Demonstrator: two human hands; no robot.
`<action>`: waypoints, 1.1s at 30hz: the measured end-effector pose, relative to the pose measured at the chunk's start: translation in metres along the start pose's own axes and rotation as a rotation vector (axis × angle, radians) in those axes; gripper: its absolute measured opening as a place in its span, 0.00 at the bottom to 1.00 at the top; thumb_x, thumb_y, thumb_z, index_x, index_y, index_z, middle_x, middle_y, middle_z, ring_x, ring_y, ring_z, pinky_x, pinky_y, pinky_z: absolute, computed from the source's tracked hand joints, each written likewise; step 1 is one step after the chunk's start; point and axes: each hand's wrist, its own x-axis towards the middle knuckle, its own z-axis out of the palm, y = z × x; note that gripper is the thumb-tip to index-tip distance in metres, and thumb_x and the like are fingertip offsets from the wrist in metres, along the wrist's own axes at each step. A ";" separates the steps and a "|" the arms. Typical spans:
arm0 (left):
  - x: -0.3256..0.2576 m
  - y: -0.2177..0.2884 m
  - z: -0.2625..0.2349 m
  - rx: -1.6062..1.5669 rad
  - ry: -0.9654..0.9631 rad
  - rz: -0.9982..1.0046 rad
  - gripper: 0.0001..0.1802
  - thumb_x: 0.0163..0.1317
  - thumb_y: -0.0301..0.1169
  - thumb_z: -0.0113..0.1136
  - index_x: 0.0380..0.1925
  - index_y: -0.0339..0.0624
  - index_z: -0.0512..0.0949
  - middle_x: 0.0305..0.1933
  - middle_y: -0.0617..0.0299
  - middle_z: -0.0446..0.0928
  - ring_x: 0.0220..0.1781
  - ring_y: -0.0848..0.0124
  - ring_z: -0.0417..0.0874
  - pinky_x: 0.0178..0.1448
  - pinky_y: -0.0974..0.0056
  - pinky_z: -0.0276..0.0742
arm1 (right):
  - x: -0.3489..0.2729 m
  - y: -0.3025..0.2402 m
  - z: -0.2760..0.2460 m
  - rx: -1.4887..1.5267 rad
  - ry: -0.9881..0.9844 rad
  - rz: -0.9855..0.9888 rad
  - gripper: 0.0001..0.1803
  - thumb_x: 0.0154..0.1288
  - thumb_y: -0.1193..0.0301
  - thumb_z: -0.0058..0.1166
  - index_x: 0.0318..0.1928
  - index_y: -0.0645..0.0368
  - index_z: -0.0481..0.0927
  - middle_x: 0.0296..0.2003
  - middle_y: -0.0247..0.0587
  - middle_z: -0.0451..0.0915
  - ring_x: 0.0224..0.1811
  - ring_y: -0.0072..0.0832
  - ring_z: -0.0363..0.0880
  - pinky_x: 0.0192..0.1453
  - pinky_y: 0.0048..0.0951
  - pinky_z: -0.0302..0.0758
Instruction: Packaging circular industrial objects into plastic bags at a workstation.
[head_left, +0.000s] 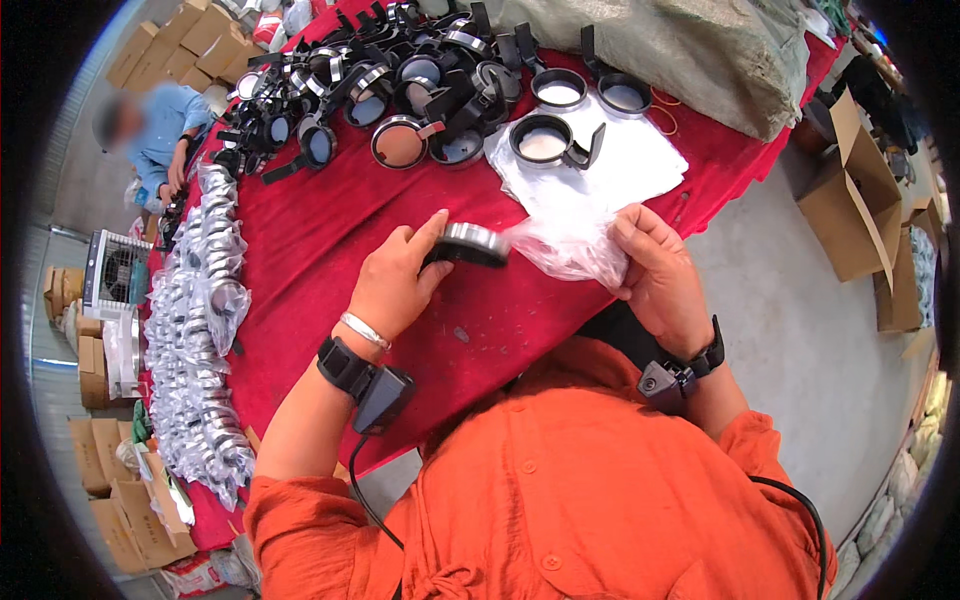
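My left hand [392, 280] grips a round black piece with a silver band [472, 243], slightly blurred, above the red cloth. Thumb and fingers of my right hand [660, 280] pinch a clear plastic bag [572, 252], whose other end reaches toward the round piece. Beyond the bag, a stack of white sheets [630, 165] lies on the table. A black-rimmed round piece with a handle [543, 140] rests on the sheets, and two similar ones lie just behind it.
A heap of black-handled round pieces [400, 90] covers the far part of the red-clothed table [330, 225]. Rows of bagged silver pieces [195, 330] line its left edge. A pale sack [690, 50] lies far right. Cardboard boxes [850, 200] stand right; a person [160, 135] works far left.
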 end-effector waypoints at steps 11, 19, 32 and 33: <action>-0.009 0.023 -0.008 -0.445 -0.059 0.061 0.18 0.46 0.26 0.63 0.40 0.34 0.75 0.61 0.52 0.66 0.49 0.67 0.77 0.45 0.65 0.76 | 0.004 0.000 0.000 0.005 0.052 -0.012 0.07 0.68 0.66 0.49 0.35 0.54 0.75 0.23 0.23 0.73 0.19 0.12 0.66 0.19 0.14 0.57; -0.002 0.047 0.005 -1.176 -0.229 -0.079 0.15 0.50 0.15 0.57 0.39 0.35 0.70 0.41 0.61 0.72 0.34 0.77 0.77 0.31 0.72 0.77 | 0.003 -0.001 0.007 0.183 -0.123 0.030 0.06 0.69 0.67 0.48 0.36 0.54 0.74 0.25 0.25 0.73 0.21 0.12 0.67 0.19 0.15 0.59; -0.016 0.060 -0.020 -1.374 -0.272 -0.159 0.31 0.51 0.17 0.56 0.59 0.34 0.65 0.39 0.62 0.75 0.36 0.76 0.77 0.38 0.71 0.78 | -0.007 -0.005 0.010 0.203 -0.085 0.019 0.06 0.68 0.67 0.48 0.37 0.54 0.74 0.26 0.27 0.75 0.21 0.14 0.69 0.19 0.15 0.59; -0.014 0.062 -0.018 -1.374 -0.268 -0.160 0.31 0.51 0.17 0.56 0.59 0.34 0.65 0.39 0.62 0.75 0.36 0.76 0.77 0.38 0.71 0.78 | -0.009 -0.004 0.013 0.227 -0.111 0.028 0.05 0.68 0.67 0.48 0.37 0.54 0.74 0.26 0.27 0.75 0.20 0.14 0.68 0.19 0.15 0.58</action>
